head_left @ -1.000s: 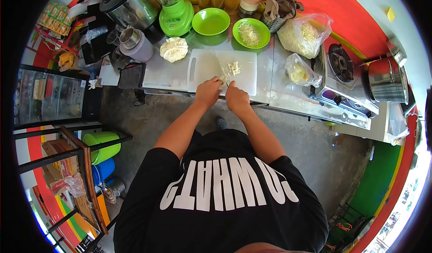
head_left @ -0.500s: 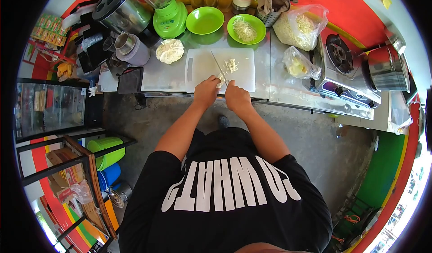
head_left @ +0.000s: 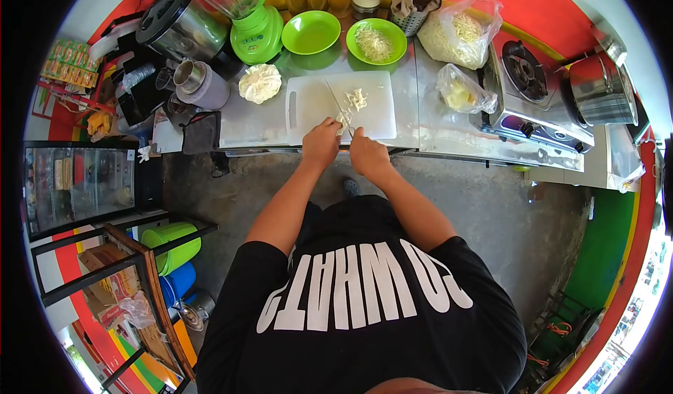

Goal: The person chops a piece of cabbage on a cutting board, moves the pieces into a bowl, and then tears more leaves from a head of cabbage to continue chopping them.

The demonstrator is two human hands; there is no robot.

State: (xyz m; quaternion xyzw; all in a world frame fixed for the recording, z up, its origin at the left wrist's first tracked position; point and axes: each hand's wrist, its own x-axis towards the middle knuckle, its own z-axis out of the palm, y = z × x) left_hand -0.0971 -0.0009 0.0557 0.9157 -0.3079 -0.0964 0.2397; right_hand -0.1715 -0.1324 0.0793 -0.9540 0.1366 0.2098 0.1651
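My right hand (head_left: 369, 155) is closed around the handle of a knife (head_left: 335, 99), whose blade slants away to the upper left over a white cutting board (head_left: 305, 99). Close beside the blade, my left hand (head_left: 321, 144) is closed, its fingers pressing a pale piece of cabbage (head_left: 343, 119) at the board's near edge. Thin pale shreds (head_left: 356, 99) lie in a small heap right of the blade. Left of the board sits a larger pale cabbage chunk (head_left: 260, 83). Behind it, a green plate (head_left: 402, 50) bears more shreds.
An empty-looking green bowl (head_left: 311, 32) and a green blender (head_left: 256, 33) stand at the back. To the right are a bag of shreds (head_left: 449, 40), a smaller plastic bag (head_left: 459, 96), a gas stove (head_left: 540, 113) and a steel pot (head_left: 603, 92). A metal counter (head_left: 252, 124) runs underneath.
The whole view has shifted slightly with my head. Both hands stay at the board's near edge, and the knife remains over the board beside the cabbage piece.
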